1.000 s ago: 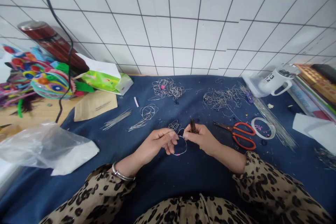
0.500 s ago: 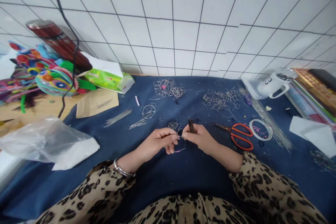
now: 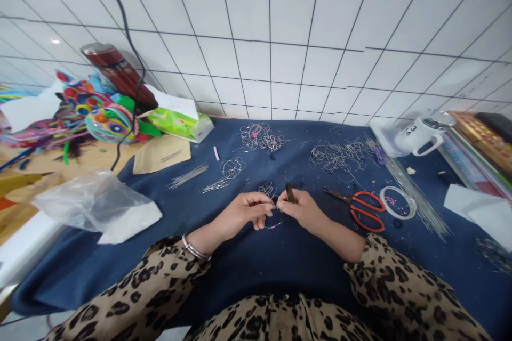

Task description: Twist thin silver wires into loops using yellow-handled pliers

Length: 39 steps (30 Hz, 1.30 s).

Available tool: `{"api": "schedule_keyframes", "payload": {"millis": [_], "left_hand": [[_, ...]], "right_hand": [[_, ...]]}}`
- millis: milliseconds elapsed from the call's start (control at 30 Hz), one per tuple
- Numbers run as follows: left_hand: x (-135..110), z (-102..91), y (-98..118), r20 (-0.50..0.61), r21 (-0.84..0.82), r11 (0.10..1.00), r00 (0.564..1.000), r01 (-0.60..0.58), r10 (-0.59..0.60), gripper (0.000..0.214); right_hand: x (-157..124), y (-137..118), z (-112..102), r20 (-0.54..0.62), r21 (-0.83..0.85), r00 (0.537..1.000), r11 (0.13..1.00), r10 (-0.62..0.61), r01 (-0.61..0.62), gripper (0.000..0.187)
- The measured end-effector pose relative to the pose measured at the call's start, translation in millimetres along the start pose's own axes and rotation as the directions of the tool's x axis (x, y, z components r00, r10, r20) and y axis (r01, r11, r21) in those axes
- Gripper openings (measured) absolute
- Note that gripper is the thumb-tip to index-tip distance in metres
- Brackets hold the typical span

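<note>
Near the middle of the dark blue cloth (image 3: 248,272), my left hand (image 3: 242,214) is closed, its thumb and fingertips pinching a thin wire loop with small pink beads (image 3: 272,227). The loop hangs down between my hands. Facing it almost fingertip to fingertip, my right hand (image 3: 306,212) is closed around a small dark tool (image 3: 289,192) that points up out of the fist; its exact kind is unclear. The right thumb and forefinger are also close to the wire. Just behind the hands lies a small coil of wire (image 3: 267,188).
Orange-handled scissors (image 3: 368,210) and a round, shallow clear dish (image 3: 400,217) with pink beads lie to the right, beside long straight wires (image 3: 426,208). Tangled wire (image 3: 340,155) lies behind. A white mug (image 3: 420,136) stands back right; a plastic bag (image 3: 100,200) rests left.
The whole view has shifted slightly, so the things on the left appear further right. My hands keep nearly the same pose on the wire, and the beaded loop hangs a little differently.
</note>
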<state>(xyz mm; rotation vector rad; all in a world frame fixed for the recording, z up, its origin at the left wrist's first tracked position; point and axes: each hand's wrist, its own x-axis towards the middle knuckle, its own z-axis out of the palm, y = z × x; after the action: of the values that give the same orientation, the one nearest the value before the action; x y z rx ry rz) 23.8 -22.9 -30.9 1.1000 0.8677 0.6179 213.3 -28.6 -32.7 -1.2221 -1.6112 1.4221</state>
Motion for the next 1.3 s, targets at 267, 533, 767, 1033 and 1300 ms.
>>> {"api": "schedule_keyframes", "payload": {"millis": [267, 533, 767, 1033, 1300], "left_hand": [[-3.8, 4.4, 5.6, -0.211, 0.115, 0.991, 0.974, -0.062, 0.085, 0.024], [-11.9, -31.2, 21.7, -0.485, 0.08, 0.961, 0.833, -0.263, 0.268, 0.021], [-7.4, -51.9, 12.5, -0.533, 0.004, 0.957, 0.809, -0.292, 0.248, 0.021], [-6.1, -57.2, 9.8, -0.484, 0.01, 0.969, 0.847, -0.246, 0.22, 0.022], [-11.7, -67.6, 11.0, -0.265, 0.197, 0.98, 0.962, -0.005, 0.058, 0.026]], "right_hand": [[-1.4, 0.8, 0.8, -0.027, -0.001, 0.999, 1.0, -0.023, 0.023, 0.018], [0.8, -10.1, -17.4, 0.302, 0.389, 0.92, 0.849, 0.249, -0.357, 0.047], [-1.0, -20.2, -25.7, 0.347, 0.462, 0.898, 0.784, 0.269, -0.414, 0.031], [-4.7, -27.2, -22.3, 0.47, -0.003, 0.797, 0.904, 0.379, -0.428, 0.033], [8.5, -19.8, -12.5, 0.532, -0.153, 0.653, 0.82, 0.539, -0.552, 0.035]]}}
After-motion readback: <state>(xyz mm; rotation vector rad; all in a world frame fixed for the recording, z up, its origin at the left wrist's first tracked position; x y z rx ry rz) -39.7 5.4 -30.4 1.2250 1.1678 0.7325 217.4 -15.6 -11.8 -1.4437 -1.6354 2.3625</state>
